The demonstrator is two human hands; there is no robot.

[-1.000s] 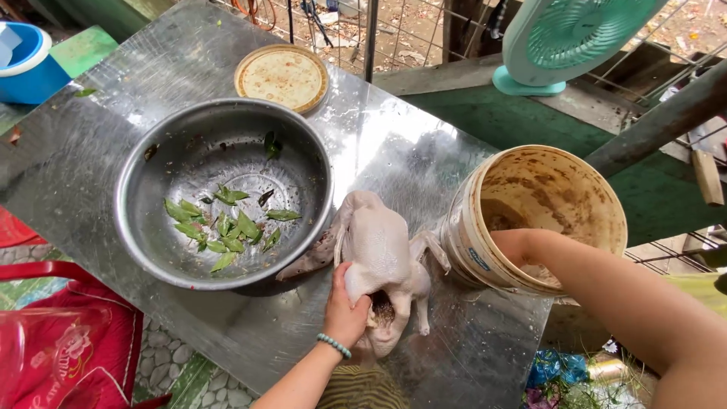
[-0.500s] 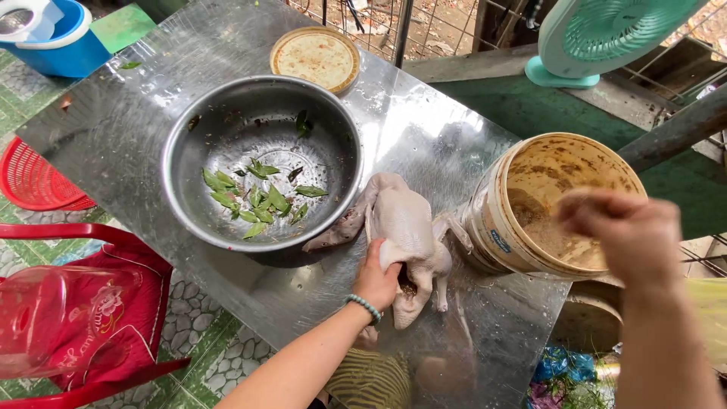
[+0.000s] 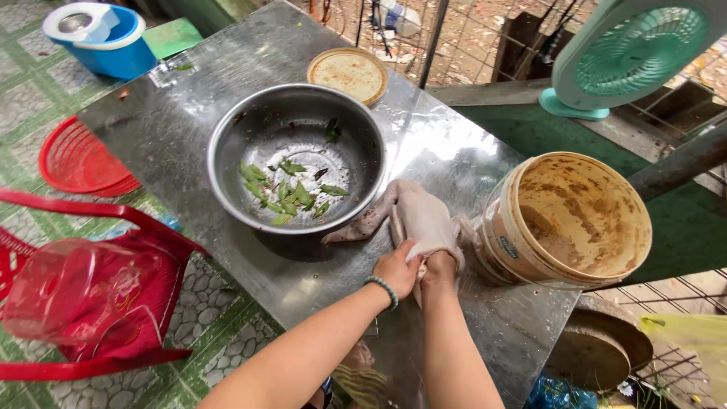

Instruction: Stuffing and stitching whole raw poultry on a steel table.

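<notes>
A pale plucked raw chicken (image 3: 418,216) lies on the steel table (image 3: 189,121), between a large steel bowl (image 3: 297,157) and a brown-stained bucket (image 3: 569,220). My left hand (image 3: 397,270), with a green bead bracelet at the wrist, grips the chicken's near end. My right hand (image 3: 441,265) presses into the same end beside it, its fingers partly hidden in the bird. The bowl holds scattered green leaves (image 3: 284,189) in a little liquid.
A round tan lid (image 3: 347,73) lies behind the bowl. A teal fan (image 3: 628,53) stands at the back right. A blue bucket (image 3: 102,34) and a red basket (image 3: 79,159) sit on the floor at left, a red chair (image 3: 83,295) closer. A dark pan (image 3: 598,352) sits below right.
My right hand has come out of the bucket and down onto the chicken's near end, beside my left hand. The view has shifted left and closer.
</notes>
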